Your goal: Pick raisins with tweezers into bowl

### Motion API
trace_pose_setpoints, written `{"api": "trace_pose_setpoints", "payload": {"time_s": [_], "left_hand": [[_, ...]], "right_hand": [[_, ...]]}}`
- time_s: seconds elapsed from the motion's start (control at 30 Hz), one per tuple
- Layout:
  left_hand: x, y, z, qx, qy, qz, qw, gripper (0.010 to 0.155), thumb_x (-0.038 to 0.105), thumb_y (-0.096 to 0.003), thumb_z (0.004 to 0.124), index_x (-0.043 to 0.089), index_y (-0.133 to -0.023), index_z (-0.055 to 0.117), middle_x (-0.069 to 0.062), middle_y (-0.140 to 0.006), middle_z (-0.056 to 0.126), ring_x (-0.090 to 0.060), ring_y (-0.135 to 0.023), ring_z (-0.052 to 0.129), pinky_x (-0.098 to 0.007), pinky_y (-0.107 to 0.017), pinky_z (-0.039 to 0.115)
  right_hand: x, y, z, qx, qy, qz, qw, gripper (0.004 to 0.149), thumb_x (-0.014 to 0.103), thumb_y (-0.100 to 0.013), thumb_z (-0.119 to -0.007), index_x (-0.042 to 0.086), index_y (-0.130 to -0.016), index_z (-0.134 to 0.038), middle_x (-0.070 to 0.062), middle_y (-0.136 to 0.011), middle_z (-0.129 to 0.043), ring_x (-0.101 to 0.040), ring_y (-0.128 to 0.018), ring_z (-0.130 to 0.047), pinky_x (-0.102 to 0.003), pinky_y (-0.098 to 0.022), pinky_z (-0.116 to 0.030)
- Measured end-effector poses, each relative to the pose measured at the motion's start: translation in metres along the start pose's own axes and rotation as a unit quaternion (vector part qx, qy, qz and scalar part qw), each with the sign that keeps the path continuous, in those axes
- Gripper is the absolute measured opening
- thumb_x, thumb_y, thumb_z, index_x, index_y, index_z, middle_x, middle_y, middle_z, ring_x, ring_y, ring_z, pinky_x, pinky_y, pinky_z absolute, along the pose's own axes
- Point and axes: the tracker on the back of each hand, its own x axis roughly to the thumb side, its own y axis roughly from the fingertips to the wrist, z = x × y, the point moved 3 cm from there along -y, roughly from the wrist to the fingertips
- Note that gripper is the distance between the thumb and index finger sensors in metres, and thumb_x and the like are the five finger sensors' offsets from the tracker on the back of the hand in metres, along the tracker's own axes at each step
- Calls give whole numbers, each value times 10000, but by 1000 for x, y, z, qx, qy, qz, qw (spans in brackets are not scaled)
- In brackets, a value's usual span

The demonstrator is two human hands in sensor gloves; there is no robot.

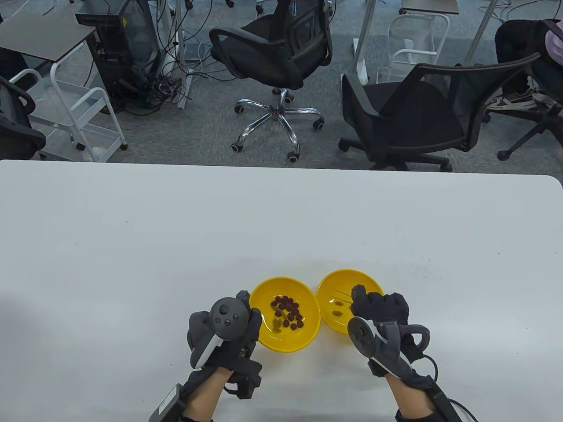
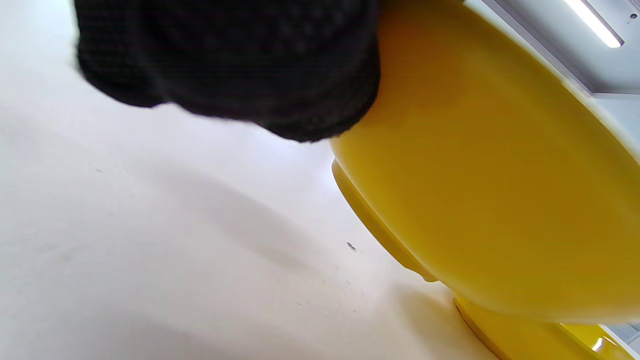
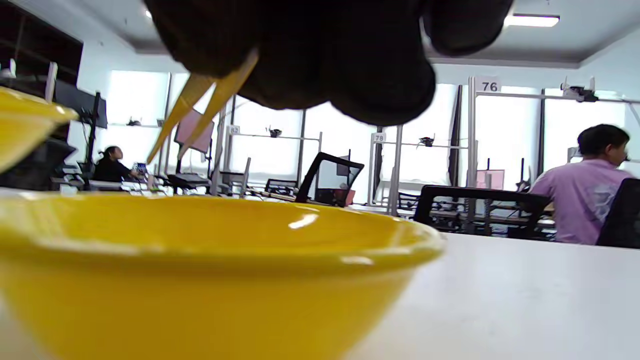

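Note:
Two yellow bowls stand side by side near the table's front edge. The left bowl (image 1: 286,338) holds several dark raisins (image 1: 288,311). The right bowl (image 1: 347,277) holds two raisins (image 1: 338,307). My right hand (image 1: 358,298) grips thin tweezers (image 1: 344,295) that point left over the right bowl. In the right wrist view the tweezers (image 3: 200,110) hang above the right bowl (image 3: 200,260) with their tips slightly apart and nothing between them. My left hand (image 1: 248,305) holds the left bowl's left rim; in the left wrist view a gloved finger (image 2: 240,65) presses on its outer wall (image 2: 475,175).
The white table (image 1: 176,241) stretches far beyond and to both sides of the bowls. Office chairs (image 1: 281,48) and carts stand on the floor behind the table's far edge. A person in a pink shirt (image 3: 585,195) sits far off.

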Motion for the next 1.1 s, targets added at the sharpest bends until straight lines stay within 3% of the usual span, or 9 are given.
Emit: {"api": "trace_pose_setpoints", "payload": {"time_s": [0.07, 0.3, 0.57, 1.1], "left_hand": [[2, 1, 2, -5, 1, 4, 1000, 588, 319, -553, 619, -77, -984, 567, -73, -423, 1006, -79, -142, 987, -391, -348, 891], [6, 3, 2, -7, 6, 12, 1000, 587, 321, -553, 619, -75, -984, 569, -73, -423, 1006, -77, -141, 987, -390, -350, 891], [7, 4, 3, -8, 10, 16, 1000, 588, 320, -553, 619, -77, -984, 569, -74, -422, 1006, -78, -141, 987, -390, -349, 891], [10, 5, 4, -8, 12, 22, 1000, 589, 321, -553, 619, -77, -984, 568, -77, -422, 1005, -79, -141, 987, -390, -350, 891]], "right_hand": [[9, 4, 6, 4, -36, 17, 999, 466, 333, -432, -762, 157, -847, -879, -35, -649, -900, -181, -469, -954, -548, -623, -643], [38, 16, 18, -24, -17, 74, 997, 470, 345, -430, -755, 166, -847, -879, -27, -646, -906, -172, -464, -960, -544, -619, -654], [62, 24, 9, 14, -3, 120, 993, 467, 349, -428, -762, 162, -836, -893, -26, -632, -914, -170, -447, -966, -545, -615, -661], [69, 23, 7, 11, 20, 120, 993, 454, 337, -426, -769, 149, -817, -905, -28, -616, -915, -175, -429, -962, -546, -609, -666]]}}
